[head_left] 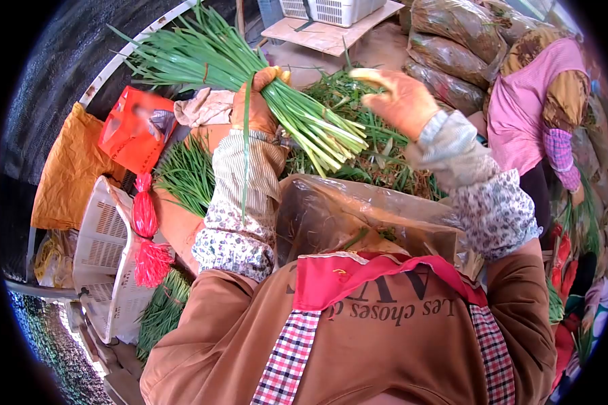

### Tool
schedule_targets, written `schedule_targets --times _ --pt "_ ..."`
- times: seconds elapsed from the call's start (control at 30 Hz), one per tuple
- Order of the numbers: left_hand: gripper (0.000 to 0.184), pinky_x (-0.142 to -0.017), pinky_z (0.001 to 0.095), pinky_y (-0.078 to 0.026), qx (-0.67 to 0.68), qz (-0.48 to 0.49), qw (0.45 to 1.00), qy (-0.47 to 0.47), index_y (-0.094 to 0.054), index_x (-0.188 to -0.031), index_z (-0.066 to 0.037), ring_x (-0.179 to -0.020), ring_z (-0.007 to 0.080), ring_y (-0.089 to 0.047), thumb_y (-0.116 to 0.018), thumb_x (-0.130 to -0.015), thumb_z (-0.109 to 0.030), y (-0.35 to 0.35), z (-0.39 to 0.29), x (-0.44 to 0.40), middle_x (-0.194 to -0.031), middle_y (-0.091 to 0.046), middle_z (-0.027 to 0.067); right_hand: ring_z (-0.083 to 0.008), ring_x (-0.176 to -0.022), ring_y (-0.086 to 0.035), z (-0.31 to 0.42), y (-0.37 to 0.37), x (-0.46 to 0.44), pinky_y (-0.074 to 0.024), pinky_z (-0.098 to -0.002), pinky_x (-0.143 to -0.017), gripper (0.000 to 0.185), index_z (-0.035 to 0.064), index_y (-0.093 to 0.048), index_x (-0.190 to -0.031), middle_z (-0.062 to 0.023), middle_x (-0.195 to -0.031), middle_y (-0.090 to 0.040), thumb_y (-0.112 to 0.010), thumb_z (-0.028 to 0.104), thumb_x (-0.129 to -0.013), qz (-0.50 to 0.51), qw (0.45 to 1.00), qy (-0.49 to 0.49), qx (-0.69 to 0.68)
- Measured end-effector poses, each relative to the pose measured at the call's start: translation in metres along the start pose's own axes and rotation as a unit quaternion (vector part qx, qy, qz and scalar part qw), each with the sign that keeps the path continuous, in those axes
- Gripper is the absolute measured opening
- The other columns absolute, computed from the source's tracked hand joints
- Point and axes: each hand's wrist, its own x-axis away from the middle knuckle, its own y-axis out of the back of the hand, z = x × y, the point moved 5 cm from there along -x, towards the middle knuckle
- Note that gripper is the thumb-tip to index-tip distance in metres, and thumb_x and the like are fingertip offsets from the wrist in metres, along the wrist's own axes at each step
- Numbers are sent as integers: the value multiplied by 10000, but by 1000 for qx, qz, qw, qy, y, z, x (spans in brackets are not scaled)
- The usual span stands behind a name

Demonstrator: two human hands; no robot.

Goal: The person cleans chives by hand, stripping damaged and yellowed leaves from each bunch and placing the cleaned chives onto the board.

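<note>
My left hand [255,104], in an orange glove, is closed round a large bunch of garlic chives [304,125]. The long green leaves point to the upper left, and the pale cut stems to the lower right. One loose leaf [246,169] hangs down over my left sleeve. To the right of the stems, apart from them, my gloved right hand [400,102] is raised with its fingers apart and nothing visible in it. It is slightly blurred. Below both hands lies a heap of loose green leaves and trimmings [385,152].
Clear plastic sheeting [365,209] covers my lap. At left are a white plastic basket [105,270], red ties [145,209], a red bag [136,131] and more chives [186,175]. Filled sacks [452,57] are stacked behind. A co-worker in pink [530,101] bends at right.
</note>
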Motion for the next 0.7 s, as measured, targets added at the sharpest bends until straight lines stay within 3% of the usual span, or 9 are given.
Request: schedule_targets --times 0.03,0.1,0.27,0.37,0.4,0.47,0.5,0.57,0.7 --pt "136 -634 356 -548 5 11 1000 17 -554 -858 77 -709 275 -617 -577 -762 -17 -1 6 -1 -823 -604 167 -259 -1120 -470 32 -1 8 -361 -326 -976 402 165 -512 -1191 -105 -1187 -519 -549 229 -795 15 996 80 -24" --pt "142 -627 357 -548 -12 22 999 37 -558 -855 74 -707 272 -617 -580 -759 -28 -6 12 4 -827 -607 166 -265 -1075 -488 41 -24 11 -391 -346 -939 345 131 -540 -1151 -100 -1113 -544 -516 190 -812 8 966 231 115" --pt "172 -639 371 -539 -5 43 997 65 -551 -877 64 -693 267 -607 -576 -750 -49 -11 25 7 -823 -601 155 -253 -907 -544 31 -25 13 -447 -339 -823 168 42 -560 -930 -106 -939 -553 -527 138 -797 24 967 204 151" --pt "178 -655 382 -535 7 29 999 39 -532 -866 57 -710 264 -602 -580 -736 -55 -9 19 13 -818 -584 136 -231 -835 -543 16 -10 30 -447 -328 -781 131 17 -546 -854 -112 -879 -551 -505 132 -806 71 992 101 15" --pt "188 -665 382 -534 2 51 998 26 -526 -860 54 -710 254 -601 -591 -727 -63 -8 14 17 -811 -581 129 -176 -774 -550 13 0 37 -464 -299 -699 119 14 -543 -830 -105 -869 -556 -482 116 -814 94 989 108 -20" --pt "231 -699 377 -530 7 95 995 -19 -510 -865 43 -700 230 -598 -617 -702 -81 2 3 8 -798 -574 115 -86 -594 -518 -2 27 57 -442 -231 -530 133 45 -554 -889 -48 -797 -577 -541 162 -826 178 962 -23 -204" --pt "247 -738 383 -522 33 92 995 -8 -512 -904 29 -711 229 -597 -614 -705 -77 14 1 2 -811 -575 107 -80 -557 -500 -30 34 59 -416 -203 -498 146 34 -552 -898 -37 -793 -580 -539 168 -841 165 906 50 -387" --pt "268 -770 397 -512 35 75 996 -16 -515 -949 5 -729 225 -594 -609 -710 -72 19 -9 7 -824 -576 95 -80 -557 -475 -48 65 72 -402 -201 -484 201 11 -532 -944 -44 -805 -571 -553 188 -852 64 868 22 -492" --pt "271 -836 432 -482 100 100 989 -42 -520 -991 -17 -727 212 -580 -580 -730 -55 31 -23 9 -817 -571 68 -95 -599 -429 -93 79 63 -413 -234 -567 240 -3 -470 -1067 -45 -837 -494 -515 130 -872 17 717 148 -682"
